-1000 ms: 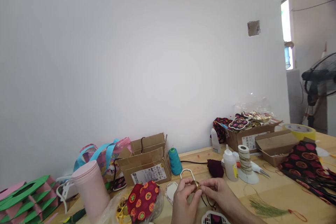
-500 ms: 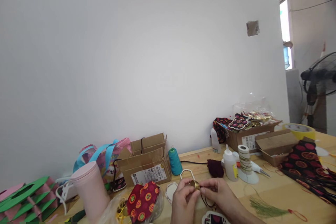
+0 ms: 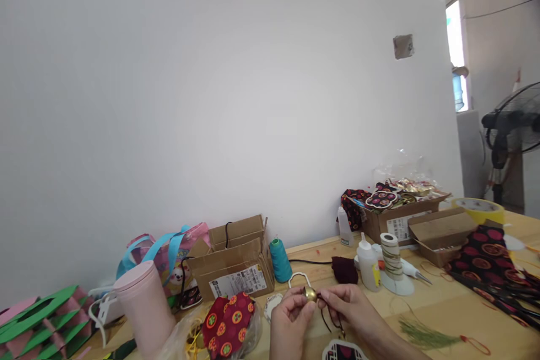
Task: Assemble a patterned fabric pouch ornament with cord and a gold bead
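A small brass bell is pinched between the fingertips of my left hand. My right hand has its thumb and fingers closed on a dark cord right beside the bell. The cord's loose ends hang below the fingers. Under my hands, at the bottom edge, lies a white-rimmed ornament with dark patterned fabric, partly cut off by the frame. Just beyond my left hand, a white scalloped piece and a white frame handle rest on the table, both partly hidden.
Behind stand a cardboard box and a teal thread cone. To the right are a glue bottle, a cord spool and a green tassel. On the left are a pink canister and red patterned fabric.
The bell has turned in my left fingers, so its rounded side now shows. My right fingers have shifted slightly on the cord, and more of it hangs in view.
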`<action>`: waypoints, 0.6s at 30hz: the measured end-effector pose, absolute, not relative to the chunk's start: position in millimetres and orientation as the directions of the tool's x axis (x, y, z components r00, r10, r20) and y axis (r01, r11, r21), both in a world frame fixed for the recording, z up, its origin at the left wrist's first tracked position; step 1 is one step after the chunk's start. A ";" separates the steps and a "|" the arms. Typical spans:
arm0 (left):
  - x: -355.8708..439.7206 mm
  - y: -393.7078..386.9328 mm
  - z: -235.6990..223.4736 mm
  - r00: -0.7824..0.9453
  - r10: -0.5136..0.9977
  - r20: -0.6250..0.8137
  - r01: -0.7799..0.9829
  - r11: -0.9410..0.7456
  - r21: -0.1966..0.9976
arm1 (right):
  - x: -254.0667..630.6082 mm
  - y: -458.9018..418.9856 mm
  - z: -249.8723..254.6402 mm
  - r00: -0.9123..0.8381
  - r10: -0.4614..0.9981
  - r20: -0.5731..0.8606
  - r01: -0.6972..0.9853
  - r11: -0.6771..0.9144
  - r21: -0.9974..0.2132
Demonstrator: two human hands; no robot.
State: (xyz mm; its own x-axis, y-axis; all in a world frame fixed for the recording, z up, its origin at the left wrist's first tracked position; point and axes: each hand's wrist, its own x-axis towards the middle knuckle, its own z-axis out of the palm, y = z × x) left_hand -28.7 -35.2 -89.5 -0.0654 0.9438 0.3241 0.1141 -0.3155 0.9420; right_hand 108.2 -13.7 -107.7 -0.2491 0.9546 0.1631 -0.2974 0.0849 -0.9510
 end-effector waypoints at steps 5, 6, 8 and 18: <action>-27.3 -33.0 -91.9 -0.085 0.947 0.310 0.045 -0.307 0.951 | 108.9 -12.8 -110.0 -0.234 0.959 0.158 -0.311 0.080 -0.947; -27.0 -32.3 -92.9 -0.099 0.947 0.305 0.027 -0.304 0.952 | 109.4 -12.3 -110.3 -0.232 0.961 0.152 -0.311 0.075 -0.947; -26.6 -31.5 -94.1 -0.101 0.949 0.300 0.025 -0.299 0.954 | 110.4 -11.5 -110.4 -0.228 0.963 0.141 -0.310 0.065 -0.948; -20.8 -36.2 -96.0 0.012 0.887 0.461 0.242 -0.450 0.860 | 111.0 -14.9 -103.5 -0.180 0.974 0.140 -0.314 0.078 -0.946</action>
State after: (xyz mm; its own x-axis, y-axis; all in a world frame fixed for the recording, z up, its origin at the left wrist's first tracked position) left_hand -20.8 -36.2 -96.0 0.0115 0.8874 0.4609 0.2417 -0.4498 0.8598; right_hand 111.0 -14.9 -103.5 -0.1804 0.9736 0.1400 -0.3142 0.0778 -0.9462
